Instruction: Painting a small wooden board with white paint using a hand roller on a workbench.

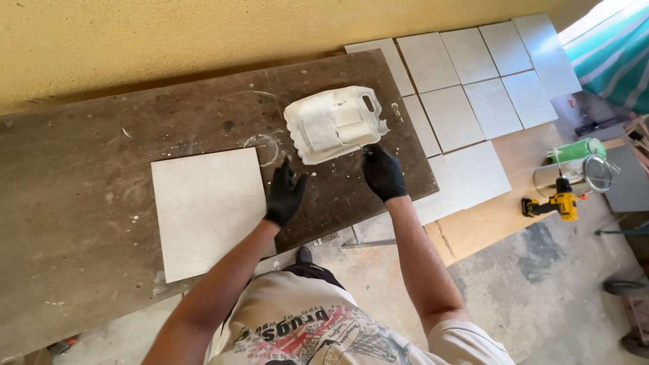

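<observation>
Black gloves cover the left hand (284, 194) and right hand (382, 173). The cut plastic jug (332, 123) is white, the tile (207, 210) pale grey, the workbench (88, 155) dark brown, the drill (554, 201) yellow-black.

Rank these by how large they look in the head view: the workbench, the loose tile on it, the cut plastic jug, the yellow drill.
1. Workbench
2. Loose tile
3. Plastic jug
4. Yellow drill, though it lies lower on the floor, farther from the camera, so its true size is less sure.

Cut-open white plastic jug (333, 124): handled, lying on its side, hollow upward, at the far edge of the dark bench (81, 203).
</observation>
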